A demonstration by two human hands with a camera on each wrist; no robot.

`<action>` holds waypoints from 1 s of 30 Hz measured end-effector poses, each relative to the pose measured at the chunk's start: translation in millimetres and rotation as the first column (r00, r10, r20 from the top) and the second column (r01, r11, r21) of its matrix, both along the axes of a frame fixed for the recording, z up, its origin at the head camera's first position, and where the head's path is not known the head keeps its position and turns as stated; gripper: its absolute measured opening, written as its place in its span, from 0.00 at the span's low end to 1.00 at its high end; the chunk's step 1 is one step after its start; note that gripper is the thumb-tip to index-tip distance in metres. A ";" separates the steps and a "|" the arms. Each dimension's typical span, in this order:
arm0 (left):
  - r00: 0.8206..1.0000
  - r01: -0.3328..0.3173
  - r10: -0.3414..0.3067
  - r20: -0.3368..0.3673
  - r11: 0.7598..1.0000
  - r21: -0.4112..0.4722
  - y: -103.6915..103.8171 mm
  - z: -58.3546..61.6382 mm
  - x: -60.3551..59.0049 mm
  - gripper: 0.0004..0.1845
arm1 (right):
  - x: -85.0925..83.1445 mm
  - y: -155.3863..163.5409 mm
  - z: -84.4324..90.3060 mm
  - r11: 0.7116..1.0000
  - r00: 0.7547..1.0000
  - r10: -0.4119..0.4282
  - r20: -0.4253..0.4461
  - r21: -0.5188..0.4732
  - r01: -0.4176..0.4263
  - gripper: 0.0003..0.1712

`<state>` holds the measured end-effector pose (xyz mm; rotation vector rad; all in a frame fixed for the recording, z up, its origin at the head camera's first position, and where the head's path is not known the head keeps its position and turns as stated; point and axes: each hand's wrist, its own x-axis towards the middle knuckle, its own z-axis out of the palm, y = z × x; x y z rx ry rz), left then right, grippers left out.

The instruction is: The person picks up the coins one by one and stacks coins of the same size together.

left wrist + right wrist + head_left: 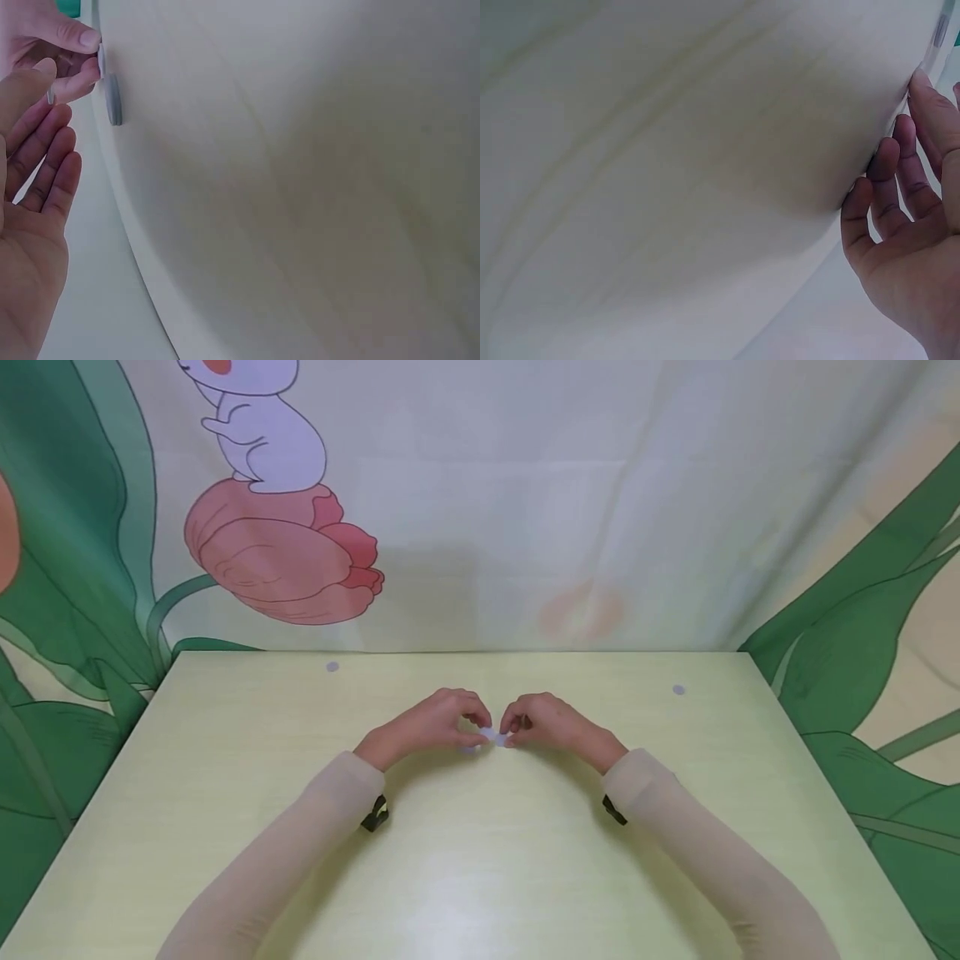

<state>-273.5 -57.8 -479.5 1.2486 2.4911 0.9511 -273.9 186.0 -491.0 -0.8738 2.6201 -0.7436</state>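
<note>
Pale green laminate is what the table [225, 827] looks like, and both hands meet near the middle of it, a bit toward 12 o'clock from centre. Between them is a small pale bluish-white piece [495, 737], maybe paper or a sticker, honestly too tiny to tell. The left hand [431, 722] has its fingers curled in with thumb and fingertips closing on the piece from the 9 o'clock side, and the right hand [547, 722] does the same from 3 o'clock, so both grips are pinching it, fingertips almost touching each other. The piece sits just at or barely above the table surface; can't tell if it's touching. In the left wrist view the right hand's fingertips [79, 37] are pinching something thin at the top left corner, right by a small grey disc [113, 97] on the table, while the left hand's own fingers there look fairly straight. The right wrist view mostly shows the right hand's fingers [885, 180] resting against the table, and the piece is hard to make out. Two little grey dots sit on the table toward the far edge, one at about 11 o'clock [332, 667] and one at 1 o'clock [678, 690]. Both arms wear light beige sleeves [300, 843]. Behind the table hangs a curtain [562, 485] with a cartoon rabbit [262, 435] on a pink tulip [285, 552] and green leaves.
</note>
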 end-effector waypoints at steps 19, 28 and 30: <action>0.998 -0.055 0.057 0.014 0.991 -0.122 20.9 -5.6 -6.1 0.09 | 0.1 0.8 1.1 1.000 1.000 -0.009 0.008 -0.025 0.010 0.04; 0.998 -0.064 0.066 0.008 0.982 -0.178 29.8 -7.6 -6.3 0.10 | -0.4 3.4 -4.2 0.998 1.000 -0.011 0.015 -0.056 0.011 0.04; 0.997 -0.065 0.069 0.019 0.982 -0.176 30.3 -9.1 -6.6 0.10 | 0.6 3.7 -4.8 0.998 1.000 -0.014 0.012 -0.054 0.014 0.04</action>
